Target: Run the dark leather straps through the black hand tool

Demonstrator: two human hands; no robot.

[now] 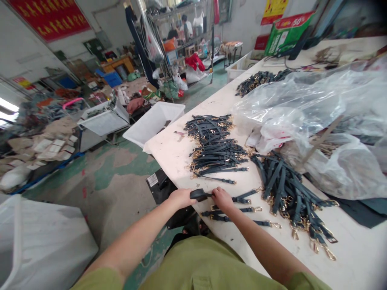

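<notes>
A dark strap [199, 195] is stretched between my two hands at the near left edge of the table. My left hand [180, 198] is closed on its left end, and my right hand [222, 198] pinches the other end. Several dark straps with gold clasps [242, 209] lie under and beside my right hand. Beyond my hands sits a neat pile of dark straps [214, 155] with gold buckles. To the right is a looser heap of straps [279, 181] with gold hooks.
The white table [165, 149] runs away to the upper right. Clear plastic bags [302, 104] cover its right side, near another strap pile [258, 80]. A white bin [148, 121] touches the left edge; a large white bin [51, 237] stands lower left.
</notes>
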